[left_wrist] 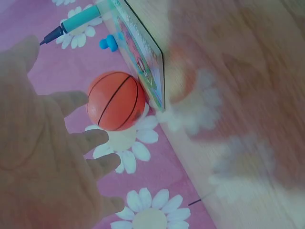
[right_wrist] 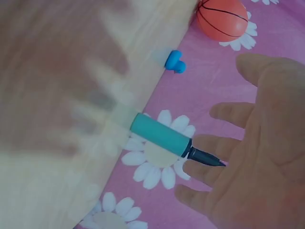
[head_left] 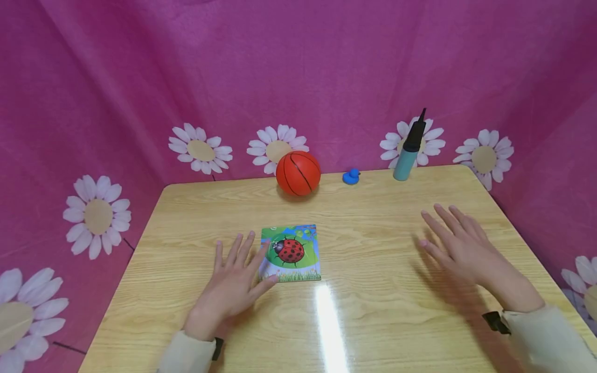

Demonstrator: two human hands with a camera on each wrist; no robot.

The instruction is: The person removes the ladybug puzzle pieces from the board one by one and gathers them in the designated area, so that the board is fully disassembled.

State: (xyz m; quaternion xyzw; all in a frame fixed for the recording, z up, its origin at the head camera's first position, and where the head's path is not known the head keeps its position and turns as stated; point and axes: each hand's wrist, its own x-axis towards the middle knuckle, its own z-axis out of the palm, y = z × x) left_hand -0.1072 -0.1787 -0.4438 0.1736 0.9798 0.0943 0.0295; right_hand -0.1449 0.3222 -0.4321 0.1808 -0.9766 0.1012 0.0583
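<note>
My left hand (head_left: 230,287) is held palm down with spread fingers, at the left side of a square ladybug picture puzzle (head_left: 290,254); its index finger and thumb overlap the puzzle's left edge in the head view. The right hand (head_left: 459,248) hovers over the right part of the table, fingers stretched out and nothing in them. Farther back are an orange ball (head_left: 298,173) with black basketball lines, a small blue rubber duck (head_left: 351,176) and an upright teal hand pump (head_left: 409,147) with a black tapered top. The pump is the thing nearest the right hand.
The light wooden table (head_left: 373,321) carries a bright strip of reflected light near its front. Pink curtain (head_left: 298,67) with white daisies hangs round the back and both sides. Ball, duck and pump stand close to the back edge.
</note>
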